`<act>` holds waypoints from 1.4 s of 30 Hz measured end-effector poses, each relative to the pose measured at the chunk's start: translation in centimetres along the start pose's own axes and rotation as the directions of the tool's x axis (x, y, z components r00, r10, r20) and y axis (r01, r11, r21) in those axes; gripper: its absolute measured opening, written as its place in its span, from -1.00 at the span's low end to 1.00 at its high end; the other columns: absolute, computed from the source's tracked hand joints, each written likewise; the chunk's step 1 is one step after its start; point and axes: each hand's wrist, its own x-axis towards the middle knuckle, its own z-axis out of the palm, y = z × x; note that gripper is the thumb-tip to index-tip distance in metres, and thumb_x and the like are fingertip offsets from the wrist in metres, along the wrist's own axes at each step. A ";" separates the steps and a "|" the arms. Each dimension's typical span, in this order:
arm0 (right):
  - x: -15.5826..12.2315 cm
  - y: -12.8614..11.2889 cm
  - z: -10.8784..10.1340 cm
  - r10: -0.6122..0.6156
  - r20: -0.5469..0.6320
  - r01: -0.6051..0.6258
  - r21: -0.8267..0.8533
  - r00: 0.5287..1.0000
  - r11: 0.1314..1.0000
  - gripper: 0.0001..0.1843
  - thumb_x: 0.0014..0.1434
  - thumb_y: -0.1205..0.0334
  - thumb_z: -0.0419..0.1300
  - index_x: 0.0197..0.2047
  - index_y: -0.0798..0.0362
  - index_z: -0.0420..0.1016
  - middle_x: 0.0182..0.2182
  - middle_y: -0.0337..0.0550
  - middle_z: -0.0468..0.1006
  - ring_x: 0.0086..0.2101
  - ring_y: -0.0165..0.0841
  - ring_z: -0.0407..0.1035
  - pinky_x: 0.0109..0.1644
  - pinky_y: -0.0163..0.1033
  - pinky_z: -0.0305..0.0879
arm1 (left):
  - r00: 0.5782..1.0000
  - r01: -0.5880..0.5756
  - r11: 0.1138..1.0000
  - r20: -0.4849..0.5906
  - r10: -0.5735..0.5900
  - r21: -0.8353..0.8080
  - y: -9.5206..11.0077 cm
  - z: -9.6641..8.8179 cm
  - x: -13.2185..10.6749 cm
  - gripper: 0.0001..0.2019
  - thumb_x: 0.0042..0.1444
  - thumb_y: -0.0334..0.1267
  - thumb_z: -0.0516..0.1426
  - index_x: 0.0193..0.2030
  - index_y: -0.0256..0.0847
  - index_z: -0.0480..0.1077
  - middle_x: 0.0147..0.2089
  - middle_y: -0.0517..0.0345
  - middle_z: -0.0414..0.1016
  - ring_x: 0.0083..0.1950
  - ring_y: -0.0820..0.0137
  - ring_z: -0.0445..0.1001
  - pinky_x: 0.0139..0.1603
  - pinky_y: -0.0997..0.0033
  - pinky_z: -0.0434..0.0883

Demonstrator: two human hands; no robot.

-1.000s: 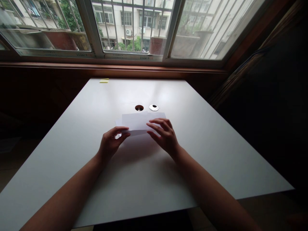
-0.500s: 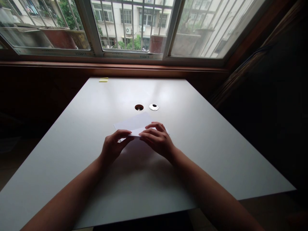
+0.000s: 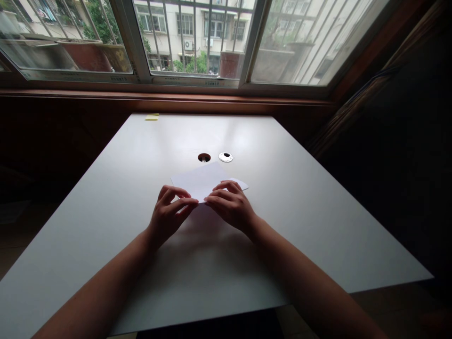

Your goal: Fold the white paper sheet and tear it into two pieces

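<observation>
A folded white sheet of paper (image 3: 203, 180) lies on the white table (image 3: 141, 197), just in front of me. My left hand (image 3: 168, 217) rests at the paper's near corner, its fingers curled and its fingertips pressed on the edge. My right hand (image 3: 229, 205) lies on the paper's near right part, fingers bent and pressing down. The fingertips of both hands almost meet at the near corner of the sheet.
A round cable hole (image 3: 204, 157) and its loose silver cap (image 3: 225, 157) sit just beyond the paper. A yellow sticky pad (image 3: 151, 117) lies at the table's far left edge. A wooden sill and barred window run behind the table.
The paper has turned so one corner points toward me. My right hand has slid left and nearer. My left hand's fingers have come onto the paper's edge, close to the right fingertips.
</observation>
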 end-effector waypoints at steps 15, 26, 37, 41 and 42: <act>0.0 -0.5 -0.3 -0.033 0.003 0.033 0.016 0.999 0.999 -0.86 0.27 0.29 0.25 -0.10 -0.09 0.54 -0.27 -0.25 0.63 -0.16 -0.29 0.38 0.06 -0.07 0.24 | 0.996 -0.055 0.998 0.065 0.053 0.019 0.1 -0.1 -0.2 -0.78 0.10 -0.40 0.32 -0.13 -0.03 0.52 -0.24 0.19 0.54 -0.20 0.35 0.38 -0.14 0.29 0.41; 0.2 -1.1 -0.4 -0.044 0.006 0.044 0.003 0.999 0.999 -0.85 0.25 0.30 0.25 -0.11 -0.08 0.52 -0.25 -0.24 0.62 -0.17 -0.29 0.39 0.01 -0.08 0.29 | 0.993 -0.086 0.994 0.090 0.080 0.061 0.5 -0.2 0.0 -0.80 0.12 -0.38 0.30 -0.14 -0.05 0.49 -0.24 0.16 0.54 -0.20 0.31 0.41 -0.14 0.25 0.44; -0.1 -0.8 -0.6 -0.046 -0.003 0.046 -0.020 0.999 0.999 -0.87 0.25 0.32 0.24 -0.13 -0.07 0.51 -0.26 -0.24 0.62 -0.18 -0.30 0.37 0.01 -0.09 0.27 | 0.993 -0.093 0.992 0.084 0.086 0.082 0.3 -0.4 0.1 -0.77 0.05 -0.43 0.30 -0.17 -0.08 0.48 -0.25 0.17 0.54 -0.18 0.30 0.40 -0.14 0.25 0.44; -0.4 -0.3 -0.7 -0.029 -0.007 0.029 -0.031 1.000 0.999 -0.87 0.24 0.33 0.24 -0.15 -0.07 0.51 -0.27 -0.23 0.61 -0.18 -0.28 0.38 0.00 -0.08 0.27 | 0.994 -0.086 0.991 0.073 0.079 0.098 -0.4 -0.5 -0.1 -0.80 0.06 -0.43 0.28 -0.19 -0.08 0.48 -0.26 0.17 0.53 -0.19 0.30 0.41 -0.15 0.24 0.44; -0.5 -0.2 -0.8 -0.023 -0.012 0.023 -0.034 1.000 0.999 -0.87 0.24 0.33 0.24 -0.15 -0.07 0.51 -0.28 -0.23 0.61 -0.18 -0.27 0.38 0.00 -0.08 0.27 | 0.995 -0.082 0.991 0.068 0.076 0.101 -0.7 -0.6 -0.1 -0.80 0.07 -0.43 0.28 -0.19 -0.08 0.48 -0.27 0.16 0.52 -0.19 0.30 0.41 -0.15 0.24 0.44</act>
